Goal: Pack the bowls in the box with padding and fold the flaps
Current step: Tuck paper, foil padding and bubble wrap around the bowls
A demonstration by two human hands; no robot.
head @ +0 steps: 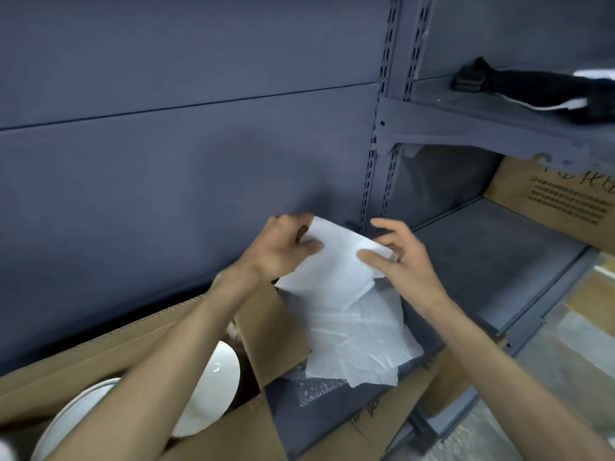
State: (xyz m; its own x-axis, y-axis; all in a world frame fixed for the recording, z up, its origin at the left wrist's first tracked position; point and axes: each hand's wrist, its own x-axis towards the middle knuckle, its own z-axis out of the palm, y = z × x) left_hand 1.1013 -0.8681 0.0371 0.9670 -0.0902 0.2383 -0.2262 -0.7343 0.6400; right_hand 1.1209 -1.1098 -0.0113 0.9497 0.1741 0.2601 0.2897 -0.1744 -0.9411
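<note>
Grey shelving [492, 128] fills the background, with a printed carton [559, 201] at the right edge. At frame centre the left hand [283, 251] and right hand [402, 257] each pinch the top edge of a white padding sheet [342, 294], which hangs down towards bubble wrap [316, 387]. White bowls [213, 377] sit in the open cardboard box [100, 354] at lower left. The padding step seems under way; next, the sheet likely needs lowering over the bowls before the flaps [266, 327] fold.

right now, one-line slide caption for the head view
Both hands hold up white padding sheets above an open box of white bowls.
</note>
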